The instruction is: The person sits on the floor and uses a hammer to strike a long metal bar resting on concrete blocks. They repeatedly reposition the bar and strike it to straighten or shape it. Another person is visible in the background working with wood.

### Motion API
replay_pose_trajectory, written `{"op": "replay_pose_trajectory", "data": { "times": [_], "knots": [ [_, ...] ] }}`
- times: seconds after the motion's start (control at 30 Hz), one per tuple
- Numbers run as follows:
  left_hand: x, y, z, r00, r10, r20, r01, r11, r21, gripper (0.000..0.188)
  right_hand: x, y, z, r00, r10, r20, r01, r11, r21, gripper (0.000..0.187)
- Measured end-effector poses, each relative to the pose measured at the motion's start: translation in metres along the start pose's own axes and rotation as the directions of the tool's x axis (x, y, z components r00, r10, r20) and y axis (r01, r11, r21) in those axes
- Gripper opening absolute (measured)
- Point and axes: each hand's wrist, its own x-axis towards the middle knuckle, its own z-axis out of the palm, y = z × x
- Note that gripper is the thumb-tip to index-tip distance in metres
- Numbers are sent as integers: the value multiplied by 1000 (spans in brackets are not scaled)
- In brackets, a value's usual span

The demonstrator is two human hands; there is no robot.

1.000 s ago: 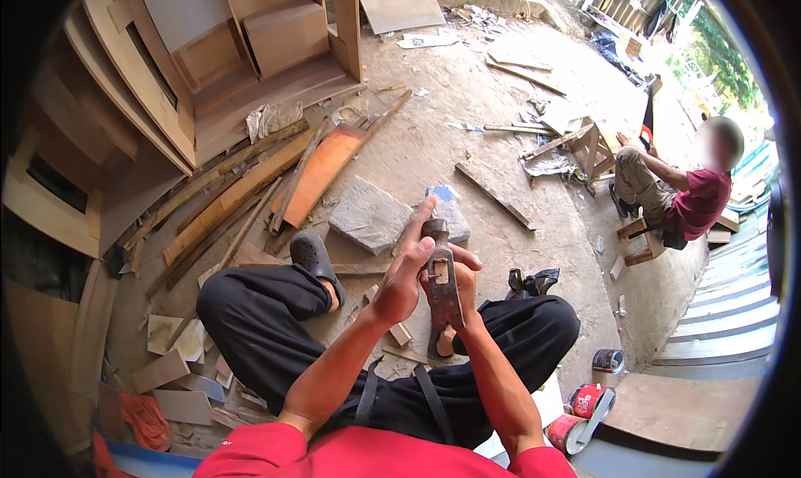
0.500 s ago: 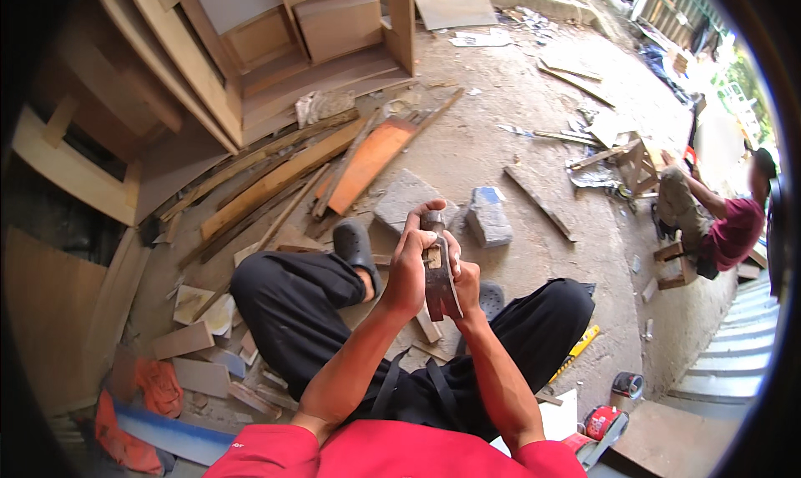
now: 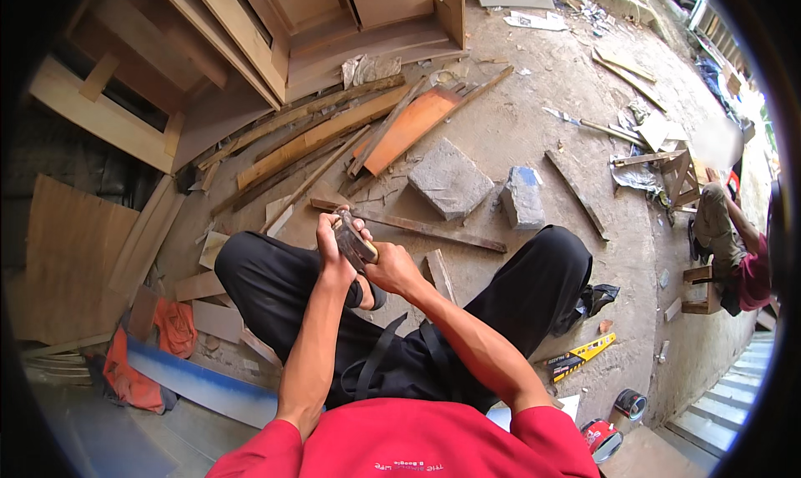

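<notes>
1. Hammer point(image 3: 354, 243), one: dark metal head, pale handle, held between the two hands, tilted; much of the handle is hidden.
2. Left hand point(image 3: 333, 251), one: fingers and thumb wrapped about the head; exact contact of the fingertips cannot be told.
3. Right hand point(image 3: 394, 269), one: closed around the handle, just beside the left hand.
4. Wooden strip point(image 3: 442, 232), one: on the ground, just beyond the hands, running off to their right.
5. Grey block point(image 3: 450, 179), one: farther out, ahead and right of the hands; a smaller block point(image 3: 524, 203) with a blue patch lies right of it.
6. Left knee point(image 3: 260, 265), in black cloth: left of the left hand.
7. Yellow-and-black tool point(image 3: 581, 357), one: well apart, right of and nearer the body than the right hand.
8. Hazards, as judged: a loose head could shift if the handle fits poorly; fingers curled about it could be pinched by a slip of the right hand; a dropped hammer could strike the foot point(image 3: 377, 297) below the hands.
</notes>
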Motion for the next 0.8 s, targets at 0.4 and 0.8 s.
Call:
{"op": "replay_pose_trajectory", "data": {
  "times": [0.4, 0.8],
  "knots": [
    [135, -114, -86, 815, -396, -423, 567, 391, 725, 70, 8, 164, -3, 771, 631, -87, -636, 754, -167, 39],
    [278, -182, -180, 753, -348, -558, 595, 723, 351, 83, -48, 246, -19, 394, 918, -39, -916, 389, -99, 36]
  ]
}}
